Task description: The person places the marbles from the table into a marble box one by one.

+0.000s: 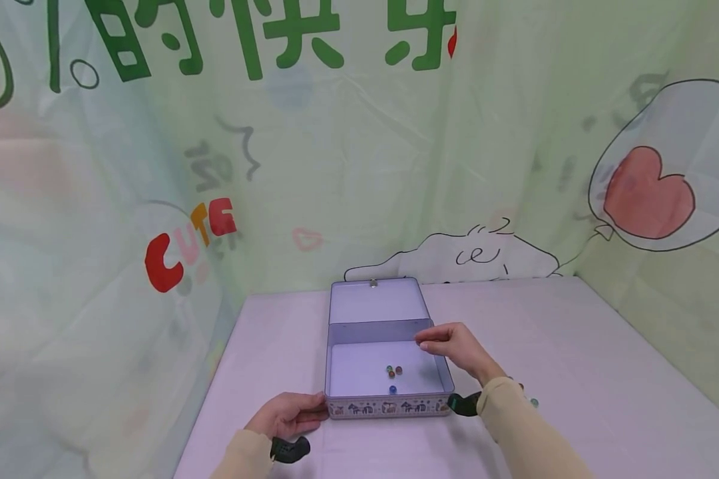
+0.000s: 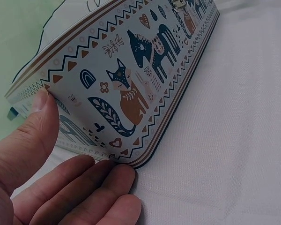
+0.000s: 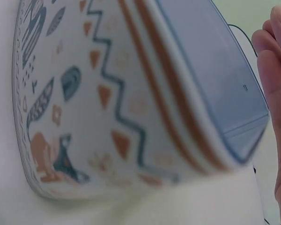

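Note:
A rectangular tin box (image 1: pixel 374 407), printed with foxes and horses, lies with its lid (image 1: pixel 377 301) tipped back. Several small marbles (image 1: pixel 393 389) rest on its pale floor, near the front. My left hand (image 1: pixel 290 414) is at the box's front left corner; in the left wrist view its thumb touches the upper side and its fingers meet the bottom edge. Over the right side of the box hovers my right hand (image 1: pixel 455 346), fingers extended and thumb close beneath them. No object shows between them, and in the right wrist view the fingers (image 3: pixel 271 75) look straight.
The box stands on a white cloth-covered table (image 1: pixel 575 346). Right of the box, partly hidden by the right sleeve, lies a greenish marble (image 1: pixel 534 402). A printed curtain (image 1: pixel 365 166) hangs behind the table and along its sides. Dark camera mounts sit on both wrists.

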